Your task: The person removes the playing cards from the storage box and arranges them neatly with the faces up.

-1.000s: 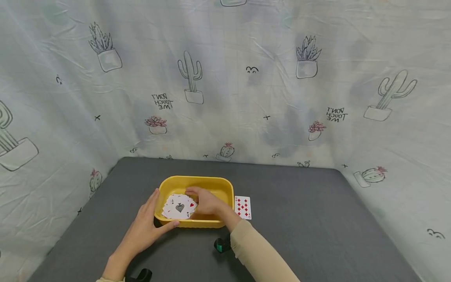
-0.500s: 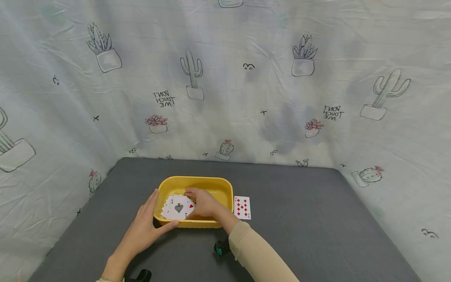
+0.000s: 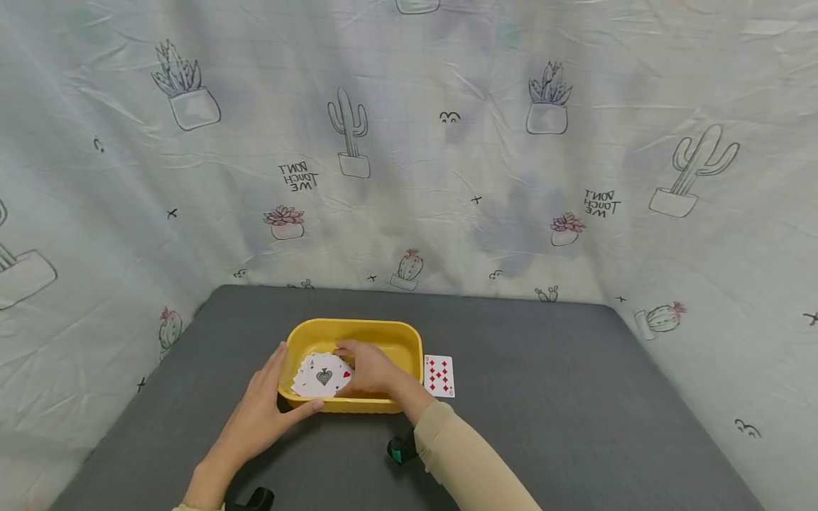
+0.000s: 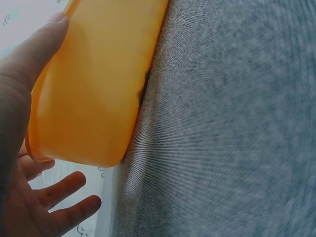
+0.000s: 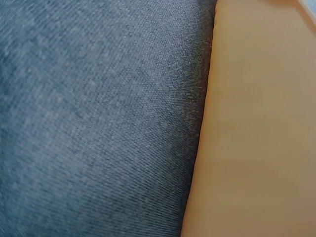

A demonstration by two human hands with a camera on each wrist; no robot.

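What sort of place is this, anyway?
Possibly a makeshift recording booth, though I can't be sure: a pale sheet printed with potted cacti hangs behind and on both sides of a grey tabletop, and a black device shows near each of the person's wrists.

Right sleeve of plain beige cloth (image 3: 476, 461): long, ending in a loose, creased cuff (image 3: 434, 429). Left sleeve of similar pale beige cloth (image 3: 192, 507): only a sliver visible from where I stand. Black, round-ended right wrist unit (image 3: 409, 446): small green patch (image 3: 397, 455) on its face. Black, rounded left wrist unit (image 3: 258, 499): partly seen. Left grip (image 3: 258, 408), right grip (image 3: 375, 367): bare hands, five-fingered pattern.
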